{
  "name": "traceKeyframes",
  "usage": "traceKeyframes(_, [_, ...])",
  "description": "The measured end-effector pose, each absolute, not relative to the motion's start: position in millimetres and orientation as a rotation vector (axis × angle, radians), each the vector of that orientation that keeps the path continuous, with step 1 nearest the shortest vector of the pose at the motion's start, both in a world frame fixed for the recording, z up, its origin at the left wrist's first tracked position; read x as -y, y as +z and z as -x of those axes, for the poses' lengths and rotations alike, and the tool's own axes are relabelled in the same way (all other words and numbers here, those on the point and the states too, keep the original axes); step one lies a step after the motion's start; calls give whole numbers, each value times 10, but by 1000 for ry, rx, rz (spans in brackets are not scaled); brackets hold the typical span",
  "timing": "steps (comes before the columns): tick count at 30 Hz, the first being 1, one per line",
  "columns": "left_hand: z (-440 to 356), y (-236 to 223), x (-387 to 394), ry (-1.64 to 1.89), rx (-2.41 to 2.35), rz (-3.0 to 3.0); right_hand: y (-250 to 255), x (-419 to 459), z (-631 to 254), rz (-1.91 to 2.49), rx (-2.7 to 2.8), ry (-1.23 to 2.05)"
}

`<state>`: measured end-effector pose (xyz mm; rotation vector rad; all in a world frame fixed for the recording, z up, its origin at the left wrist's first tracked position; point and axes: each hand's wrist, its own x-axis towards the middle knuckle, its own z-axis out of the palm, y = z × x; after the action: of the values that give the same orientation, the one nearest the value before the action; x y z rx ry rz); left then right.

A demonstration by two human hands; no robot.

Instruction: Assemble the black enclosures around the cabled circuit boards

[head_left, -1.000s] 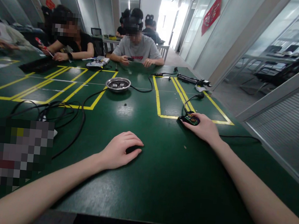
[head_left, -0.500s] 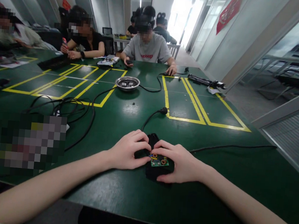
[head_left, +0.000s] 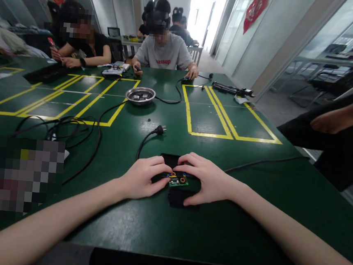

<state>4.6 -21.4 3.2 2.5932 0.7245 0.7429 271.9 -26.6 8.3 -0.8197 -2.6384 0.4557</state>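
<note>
A small green circuit board (head_left: 178, 182) with copper-wound coils and coloured wires lies between my hands. My left hand (head_left: 143, 178) pinches thumb and forefinger at its left end, by the wires. My right hand (head_left: 211, 180) curves round the other side; its fingertips touch the wires along the top, and its thumb rests on a lower black casing piece (head_left: 178, 198). Behind the fingers lies another black casing piece (head_left: 169, 160), partly hidden. Beyond my left hand, a black power plug (head_left: 160, 129) lies on its cord.
A metal bowl (head_left: 140, 96) holding small metal parts stands mid-table. Tangled black cables (head_left: 68, 133) and a blurred-out item (head_left: 21, 176) lie left. A dark tool-like object (head_left: 229, 89) lies far right. Co-workers sit opposite; a standing person's hand (head_left: 328, 122) shows at right.
The view has shifted right. The plug and its cord have swung left on the table. More of the lower casing shows below the board. A standing person has come into view at right.
</note>
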Motion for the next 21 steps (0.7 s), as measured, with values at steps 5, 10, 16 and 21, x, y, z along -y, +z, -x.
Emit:
traceKeyframes(5, [-38, 11, 187, 678, -819, -2614, 32, 221, -2772, 834, 2619, 435])
traceKeyframes(10, [-22, -26, 145, 693, -886, -2690, 13, 233, -2755, 955, 2612, 413])
traceKeyframes(16, [-12, -47, 112, 772, -921, -2711, 6, 292, -2650, 997, 2565, 412])
traceKeyframes(21, [11, -61, 101, 805, -952, -2692, -38, 283, -2646, 1011, 2550, 412])
